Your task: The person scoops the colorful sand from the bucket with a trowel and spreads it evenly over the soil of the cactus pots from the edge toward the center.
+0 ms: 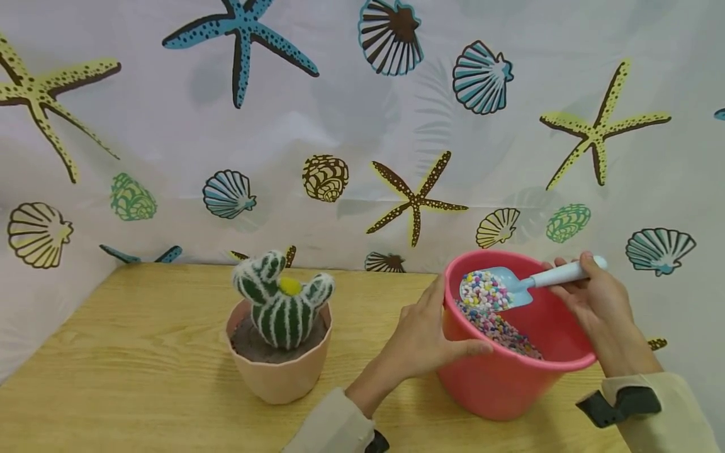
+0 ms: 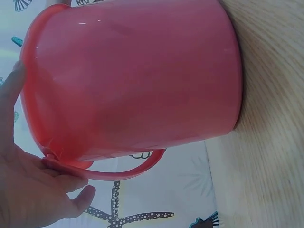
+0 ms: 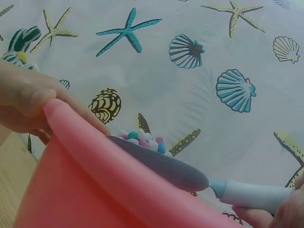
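Note:
A pink bucket [image 1: 498, 390] stands on the table, with small multicoloured pellets [image 1: 501, 330] inside. My left hand [image 1: 421, 340] holds the bucket at its left rim, thumb along the near edge and fingers round the far side. In the left wrist view, those fingers lie by the bucket's curved carrying handle [image 2: 118, 175]. My right hand [image 1: 603, 302] grips the white grip of a light-blue scoop [image 1: 518, 286] above the bucket's mouth. Heaped on the scoop blade are pastel pellets [image 1: 486, 289], also seen over the rim in the right wrist view.
Left of the bucket is a knitted cactus [image 1: 286, 314] in a pale pink pot [image 1: 277, 380]. The wooden table [image 1: 141, 365] meets a white cloth [image 1: 351, 119] printed with starfish and shells behind.

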Action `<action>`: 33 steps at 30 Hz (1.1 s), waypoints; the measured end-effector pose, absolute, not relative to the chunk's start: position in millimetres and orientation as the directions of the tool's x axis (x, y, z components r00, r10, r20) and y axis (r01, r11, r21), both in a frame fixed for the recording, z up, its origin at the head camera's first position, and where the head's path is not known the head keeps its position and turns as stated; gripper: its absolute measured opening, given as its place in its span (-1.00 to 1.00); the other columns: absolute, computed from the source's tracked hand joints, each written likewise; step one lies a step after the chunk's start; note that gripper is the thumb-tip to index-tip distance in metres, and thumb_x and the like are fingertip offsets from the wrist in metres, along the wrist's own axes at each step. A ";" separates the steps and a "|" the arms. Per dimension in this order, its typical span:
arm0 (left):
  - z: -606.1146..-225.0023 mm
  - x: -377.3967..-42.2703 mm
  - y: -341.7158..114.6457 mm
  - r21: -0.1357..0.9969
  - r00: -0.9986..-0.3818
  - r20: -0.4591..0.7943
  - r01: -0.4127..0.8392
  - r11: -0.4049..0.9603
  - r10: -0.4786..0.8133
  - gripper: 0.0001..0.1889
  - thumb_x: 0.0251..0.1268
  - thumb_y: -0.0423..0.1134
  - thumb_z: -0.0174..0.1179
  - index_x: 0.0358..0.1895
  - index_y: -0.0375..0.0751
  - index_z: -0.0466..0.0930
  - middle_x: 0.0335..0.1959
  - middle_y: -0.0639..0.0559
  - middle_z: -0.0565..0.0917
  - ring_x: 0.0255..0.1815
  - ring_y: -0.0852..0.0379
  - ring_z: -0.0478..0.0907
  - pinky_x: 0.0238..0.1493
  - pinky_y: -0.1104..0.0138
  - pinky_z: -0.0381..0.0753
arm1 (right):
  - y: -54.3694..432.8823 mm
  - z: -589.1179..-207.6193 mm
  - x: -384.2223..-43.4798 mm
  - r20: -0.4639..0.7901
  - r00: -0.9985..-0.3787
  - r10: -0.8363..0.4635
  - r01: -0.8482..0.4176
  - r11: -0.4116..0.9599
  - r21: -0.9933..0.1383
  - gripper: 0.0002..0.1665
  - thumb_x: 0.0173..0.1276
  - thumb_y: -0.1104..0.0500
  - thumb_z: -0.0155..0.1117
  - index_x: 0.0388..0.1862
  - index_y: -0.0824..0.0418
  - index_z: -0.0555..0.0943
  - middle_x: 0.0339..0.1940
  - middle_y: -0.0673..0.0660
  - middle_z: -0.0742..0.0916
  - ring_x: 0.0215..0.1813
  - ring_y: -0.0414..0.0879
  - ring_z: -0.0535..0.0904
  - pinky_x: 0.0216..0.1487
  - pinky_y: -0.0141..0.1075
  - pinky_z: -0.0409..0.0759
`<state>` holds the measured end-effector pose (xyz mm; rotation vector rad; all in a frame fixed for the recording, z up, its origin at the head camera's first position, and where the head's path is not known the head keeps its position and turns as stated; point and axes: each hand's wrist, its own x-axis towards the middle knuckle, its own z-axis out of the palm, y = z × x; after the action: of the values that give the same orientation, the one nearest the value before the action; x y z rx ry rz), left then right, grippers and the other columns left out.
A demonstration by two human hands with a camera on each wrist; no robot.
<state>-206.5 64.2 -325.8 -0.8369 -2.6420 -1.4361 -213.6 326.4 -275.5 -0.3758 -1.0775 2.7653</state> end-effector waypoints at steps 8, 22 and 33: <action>-323.1 -201.8 51.9 0.753 -0.837 0.280 0.495 0.434 0.469 0.04 0.07 0.25 0.29 0.54 0.05 -0.11 0.48 0.10 0.21 0.44 0.08 0.20 0.30 -0.03 0.17 | 321.3 -276.0 -211.7 -0.179 -0.955 0.236 -0.063 -0.753 -0.654 -0.51 0.34 0.08 0.19 0.21 -0.02 0.30 -0.21 0.16 0.63 -0.25 0.05 0.70 -0.06 -0.07 0.62; -313.3 -177.5 11.9 0.706 -0.792 0.198 0.525 0.477 0.578 -0.32 0.37 0.12 0.07 0.45 -0.08 0.17 0.43 0.05 0.30 0.45 0.07 0.22 0.36 0.04 0.31 | 325.1 -285.9 -209.7 -0.185 -0.959 0.215 -0.092 -0.852 -0.516 -0.38 0.34 0.14 0.20 0.31 -0.22 0.26 0.08 0.06 0.51 0.26 0.00 0.44 0.19 -0.05 0.48; -310.9 -162.6 -17.7 0.646 -0.800 0.186 0.537 0.542 0.571 -0.46 0.39 0.05 0.08 0.31 -0.16 0.36 0.26 -0.01 0.47 0.30 0.07 0.41 0.26 0.11 0.45 | 319.5 -289.4 -216.6 -0.183 -0.947 0.265 -0.136 -0.846 -0.516 -0.42 0.32 0.11 0.23 0.28 -0.10 0.30 0.10 0.10 0.51 0.34 -0.01 0.37 0.29 -0.02 0.34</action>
<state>-162.6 -17.7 -310.9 -1.0066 -2.7997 -1.1475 -216.6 319.5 -289.4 -0.3673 -0.7573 2.8072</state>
